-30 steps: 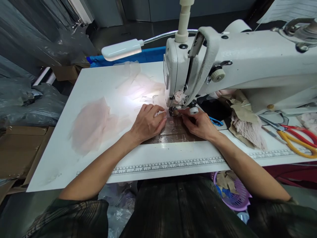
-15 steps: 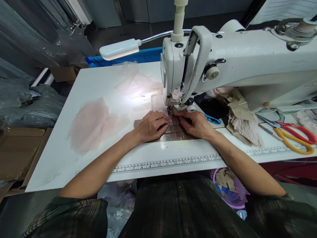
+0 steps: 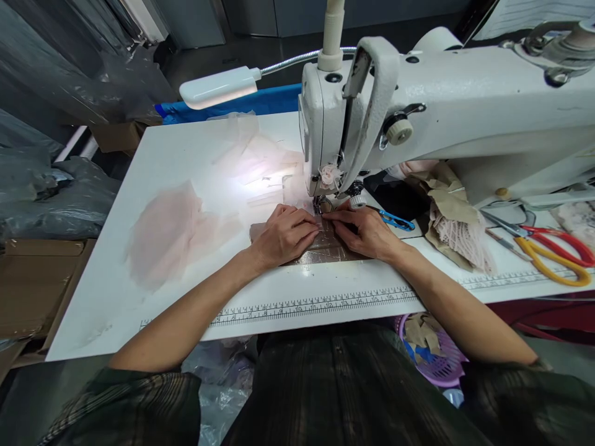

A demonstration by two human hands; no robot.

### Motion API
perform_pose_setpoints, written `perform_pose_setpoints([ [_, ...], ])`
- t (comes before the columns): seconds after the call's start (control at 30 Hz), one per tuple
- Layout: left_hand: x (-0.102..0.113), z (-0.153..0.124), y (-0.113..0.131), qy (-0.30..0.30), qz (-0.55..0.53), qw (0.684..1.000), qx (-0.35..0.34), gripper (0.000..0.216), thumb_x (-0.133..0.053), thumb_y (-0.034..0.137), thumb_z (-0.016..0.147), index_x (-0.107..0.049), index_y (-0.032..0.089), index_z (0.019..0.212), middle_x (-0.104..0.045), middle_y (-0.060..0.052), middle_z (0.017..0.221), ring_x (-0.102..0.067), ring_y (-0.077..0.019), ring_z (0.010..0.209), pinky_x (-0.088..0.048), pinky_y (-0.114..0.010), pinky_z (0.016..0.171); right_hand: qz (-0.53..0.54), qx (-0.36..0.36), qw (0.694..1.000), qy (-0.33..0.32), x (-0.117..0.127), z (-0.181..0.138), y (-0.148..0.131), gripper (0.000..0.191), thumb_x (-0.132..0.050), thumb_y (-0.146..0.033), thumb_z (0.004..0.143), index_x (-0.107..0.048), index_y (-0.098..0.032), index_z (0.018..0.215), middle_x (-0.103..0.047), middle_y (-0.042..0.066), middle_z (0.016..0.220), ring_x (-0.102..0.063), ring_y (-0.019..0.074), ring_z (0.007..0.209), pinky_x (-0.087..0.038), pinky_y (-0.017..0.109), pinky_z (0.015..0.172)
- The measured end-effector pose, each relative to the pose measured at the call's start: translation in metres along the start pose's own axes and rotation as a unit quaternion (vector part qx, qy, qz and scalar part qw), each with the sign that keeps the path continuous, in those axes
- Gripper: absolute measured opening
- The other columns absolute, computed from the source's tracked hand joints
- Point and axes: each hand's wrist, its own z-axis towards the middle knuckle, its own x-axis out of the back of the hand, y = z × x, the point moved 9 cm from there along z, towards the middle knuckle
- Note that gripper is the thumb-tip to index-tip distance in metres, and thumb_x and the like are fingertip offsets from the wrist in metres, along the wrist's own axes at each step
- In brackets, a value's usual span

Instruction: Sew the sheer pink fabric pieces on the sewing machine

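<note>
My left hand (image 3: pixel 283 235) and my right hand (image 3: pixel 360 230) lie side by side on the brown taped plate (image 3: pixel 325 251) just in front of the presser foot (image 3: pixel 324 204) of a white sewing machine (image 3: pixel 418 118). Both hands have their fingertips pinched together on a small strip of sheer pink fabric (image 3: pixel 320 218) under the needle. More of the sheer fabric (image 3: pixel 260 164) trails behind the needle under the lamp's light. What lies beneath the fingers is hidden.
A pile of pale pink tulle pieces (image 3: pixel 170 229) lies left on the white table (image 3: pixel 116 291). A gooseneck lamp (image 3: pixel 216 93) hangs over the back. Blue snips (image 3: pixel 395 220), beige and pink scraps (image 3: pixel 453 226) and yellow and red scissors (image 3: pixel 553 251) lie to the right. A purple basket (image 3: pixel 434 353) sits below the edge.
Both hands have drawn a little closer together at the presser foot, and the view has dipped slightly. The fabric piles have not moved.
</note>
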Motion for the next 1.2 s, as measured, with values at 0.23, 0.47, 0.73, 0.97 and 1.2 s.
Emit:
perform_pose_setpoints([
  [0.23, -0.003, -0.001, 0.006, 0.007, 0.03, 0.998, -0.052, 0.02, -0.052, 0.022, 0.097, -0.07, 0.017, 0.09, -0.072, -0.005, 0.093, -0.062, -0.0158, 0.081, -0.045, -0.034, 0.074, -0.025, 0.033, 0.998, -0.046, -0.011, -0.002, -0.003, 0.039, -0.048, -0.021, 0.095, -0.062, -0.022, 0.132, -0.054, 0.013, 0.108, -0.059, 0.0248, 0.095, -0.051, 0.04, 0.086],
  [0.47, 0.003, -0.002, 0.012, 0.011, 0.0, 0.995, -0.097, 0.017, -0.055, 0.022, 0.093, -0.07, 0.014, 0.091, -0.072, -0.006, 0.092, -0.063, -0.0153, 0.077, -0.05, -0.034, 0.075, -0.024, 0.033, 0.998, -0.039, -0.009, -0.001, -0.005, 0.037, -0.049, -0.02, 0.095, -0.065, -0.022, 0.128, -0.053, 0.012, 0.106, -0.058, 0.0247, 0.094, -0.052, 0.04, 0.083],
  [0.73, -0.003, -0.005, 0.015, -0.056, 0.036, 0.992, -0.103, 0.025, -0.048, 0.023, 0.093, -0.071, 0.014, 0.093, -0.07, -0.01, 0.097, -0.062, -0.019, 0.082, -0.051, -0.038, 0.078, -0.02, 0.077, 0.996, -0.051, -0.01, -0.003, -0.007, 0.036, -0.049, -0.022, 0.096, -0.066, -0.025, 0.128, -0.053, 0.011, 0.104, -0.056, 0.0242, 0.096, -0.051, 0.041, 0.087],
  [0.97, -0.004, -0.005, 0.016, -0.073, 0.064, 0.991, -0.096, 0.026, -0.047, 0.024, 0.094, -0.071, 0.016, 0.091, -0.07, -0.008, 0.094, -0.063, -0.0196, 0.084, -0.049, -0.039, 0.085, -0.053, 0.081, 0.994, -0.049, -0.009, -0.003, -0.013, 0.036, -0.049, -0.022, 0.096, -0.066, -0.023, 0.128, -0.054, 0.013, 0.107, -0.057, 0.0255, 0.095, -0.052, 0.042, 0.086],
  [1.2, -0.003, -0.002, 0.012, -0.082, 0.088, 0.99, -0.078, 0.029, -0.047, 0.028, 0.094, -0.071, 0.015, 0.102, -0.069, -0.008, 0.095, -0.062, -0.0199, 0.084, -0.046, -0.041, 0.093, -0.091, 0.063, 0.992, -0.053, -0.011, 0.0, -0.016, 0.038, -0.045, -0.025, 0.099, -0.062, -0.023, 0.132, -0.056, 0.015, 0.107, -0.059, 0.0255, 0.09, -0.053, 0.04, 0.08],
])
